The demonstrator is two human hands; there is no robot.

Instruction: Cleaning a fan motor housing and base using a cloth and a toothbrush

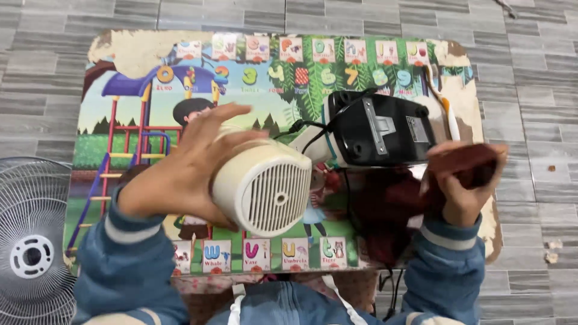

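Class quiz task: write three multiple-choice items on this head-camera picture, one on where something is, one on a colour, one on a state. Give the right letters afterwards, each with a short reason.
1. Where is the fan?
A. On the floor at the left of the small table
B. On the table top
C. Behind the table, at the top edge

2. What colour is the hair dryer?
A. Cream
B. Bright blue
C. Green

3. What is the right hand doing?
A. Lying flat and empty
B. Holding a dark red cloth
C. Touching the fan

Answers:
1 A: its round wire grille shows at the lower left, off the picture-printed table.
2 A: the vented shell in the left hand is cream.
3 B: its fingers close on the dark red cloth beside the black device.
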